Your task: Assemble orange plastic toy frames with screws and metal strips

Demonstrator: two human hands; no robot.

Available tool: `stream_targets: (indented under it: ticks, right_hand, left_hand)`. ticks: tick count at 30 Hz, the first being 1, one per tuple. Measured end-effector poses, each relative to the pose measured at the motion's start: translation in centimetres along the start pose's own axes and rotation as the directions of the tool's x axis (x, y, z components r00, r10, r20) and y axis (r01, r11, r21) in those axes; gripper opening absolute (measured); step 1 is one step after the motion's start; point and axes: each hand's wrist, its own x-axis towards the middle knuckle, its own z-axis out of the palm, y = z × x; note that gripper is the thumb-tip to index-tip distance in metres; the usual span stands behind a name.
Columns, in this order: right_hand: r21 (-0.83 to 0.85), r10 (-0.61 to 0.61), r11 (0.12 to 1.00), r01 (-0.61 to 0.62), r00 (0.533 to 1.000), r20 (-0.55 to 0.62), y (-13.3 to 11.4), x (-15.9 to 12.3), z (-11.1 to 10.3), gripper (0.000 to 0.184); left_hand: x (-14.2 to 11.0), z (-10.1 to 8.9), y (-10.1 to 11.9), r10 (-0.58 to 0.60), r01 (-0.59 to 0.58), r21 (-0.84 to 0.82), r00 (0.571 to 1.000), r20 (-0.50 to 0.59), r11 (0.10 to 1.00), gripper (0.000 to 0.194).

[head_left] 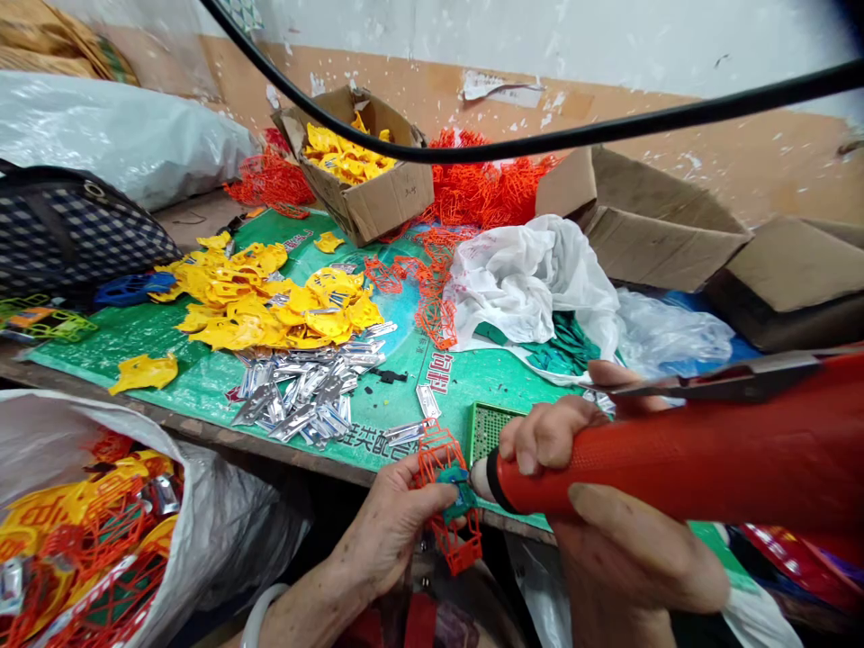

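Observation:
My left hand point(384, 526) pinches a red plastic lattice frame point(462, 544) with a small dark green plastic piece point(457, 490) against its middle. My right hand point(627, 531) is wrapped round a thick red electric screwdriver point(675, 459). Its pale nose points left and meets the green piece, or comes very close; the exact contact is hidden. Just behind the frame sits a green tray with small holes point(490, 430). Flat silver metal-look pieces point(310, 387) lie heaped on the table to the left, with yellow plastic shells point(270, 297) behind them.
A cardboard box point(388, 202) of yellow shells stands at the back near red frames point(479, 184). Right of it are a white bag point(526, 279) and open boxes point(668, 234). A black cable point(472, 153) crosses above. At lower left, a white sack point(216, 504) holds mixed parts.

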Motion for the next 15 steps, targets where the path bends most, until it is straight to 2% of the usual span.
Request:
stream_targets:
  ticks: [5,10,15]
  right_hand:
    - [-0.062,-0.004,0.998,0.002,1.0,-0.022,0.07,0.05,0.16,0.051]
    - [-0.141,-0.038,0.99,0.03,0.998,-0.054,0.44,-0.02,0.67,0.047]
    - [-0.199,-0.024,0.98,0.018,0.999,-0.029,0.77,-0.41,0.66,0.04]
  left_hand:
    - [-0.02,0.36,0.03,-0.04,0.039,-0.017,0.999,-0.017,0.999,0.025]
    - [0.09,0.46,-0.41,0.012,-0.012,-0.018,1.0,-0.02,1.0,0.023]
    - [0.12,0.47,-0.62,0.04,-0.041,-0.011,0.999,-0.022,0.999,0.025]
